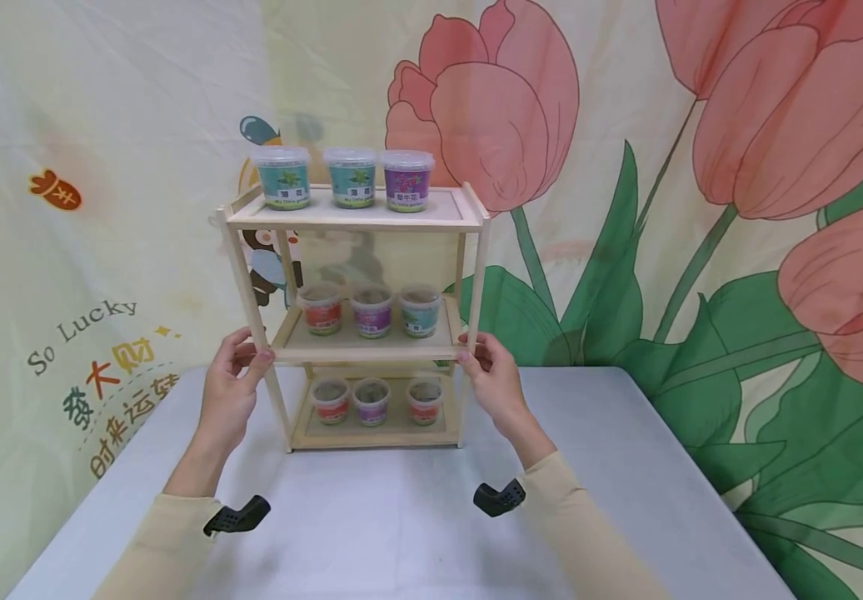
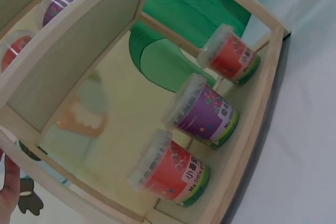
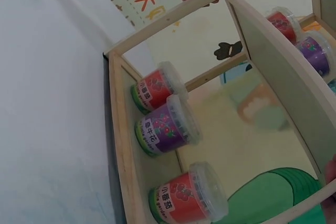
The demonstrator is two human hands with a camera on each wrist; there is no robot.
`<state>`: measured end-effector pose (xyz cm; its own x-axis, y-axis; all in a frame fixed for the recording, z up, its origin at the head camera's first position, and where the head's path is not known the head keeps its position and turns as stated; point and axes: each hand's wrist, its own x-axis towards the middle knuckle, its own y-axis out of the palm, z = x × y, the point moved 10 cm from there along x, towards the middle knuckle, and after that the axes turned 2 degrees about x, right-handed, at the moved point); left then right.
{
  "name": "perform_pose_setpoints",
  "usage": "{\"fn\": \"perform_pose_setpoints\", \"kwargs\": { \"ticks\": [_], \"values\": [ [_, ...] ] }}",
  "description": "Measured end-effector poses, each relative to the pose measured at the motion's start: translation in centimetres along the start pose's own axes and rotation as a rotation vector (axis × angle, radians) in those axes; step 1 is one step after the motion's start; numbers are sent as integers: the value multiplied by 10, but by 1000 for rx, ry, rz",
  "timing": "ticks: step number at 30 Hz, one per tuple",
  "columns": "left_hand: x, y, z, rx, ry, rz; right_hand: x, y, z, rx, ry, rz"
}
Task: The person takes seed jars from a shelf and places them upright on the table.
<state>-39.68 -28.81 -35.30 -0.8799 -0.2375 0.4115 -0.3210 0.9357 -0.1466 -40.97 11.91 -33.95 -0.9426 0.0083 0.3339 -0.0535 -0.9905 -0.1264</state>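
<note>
A three-tier wooden shelf (image 1: pixel 356 218) stands on the pale grey table (image 1: pixel 626 467). My left hand (image 1: pixel 250 352) grips its front left post at the height of the middle board, and my right hand (image 1: pixel 472 350) grips the front right post at the same height. Three lidded tubs stand on each tier. The top holds two teal tubs (image 1: pixel 282 178) and a purple one (image 1: pixel 406 181). On the bottom tier are a red tub (image 2: pixel 170 169), a purple tub (image 2: pixel 202 111) and another red tub (image 2: pixel 231 55). The right wrist view shows that bottom row too, with its purple tub (image 3: pixel 167 125) in the middle.
A tulip-printed cloth backdrop (image 1: pixel 739 167) hangs close behind the shelf and table. The table's edges run off at the left and right. A black wrist-camera mount (image 1: pixel 236 517) sticks out from each sleeve.
</note>
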Motion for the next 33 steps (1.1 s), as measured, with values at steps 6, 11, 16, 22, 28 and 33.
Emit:
{"fn": "perform_pose_setpoints", "kwargs": {
  "ticks": [6, 11, 16, 22, 28, 33],
  "values": [
    [-4, 17, -6, -7, 8, 13, 1, -15, -2, -12, 4, 7],
    [-5, 32, -9, -20, 9, 39, 1, -29, -4, -35, 12, 4],
    [-5, 44, -9, -56, 12, 42, 1, -42, -7, -67, 13, 3],
    [-6, 61, -13, -62, 26, 64, 0, -59, -7, -109, 11, -9],
    [-5, 77, -16, -75, 35, 76, -2, -74, -8, -108, 19, -1],
    [-5, 90, -18, -91, 35, 96, -2, -85, -7, -123, 6, -7]
  ]
}}
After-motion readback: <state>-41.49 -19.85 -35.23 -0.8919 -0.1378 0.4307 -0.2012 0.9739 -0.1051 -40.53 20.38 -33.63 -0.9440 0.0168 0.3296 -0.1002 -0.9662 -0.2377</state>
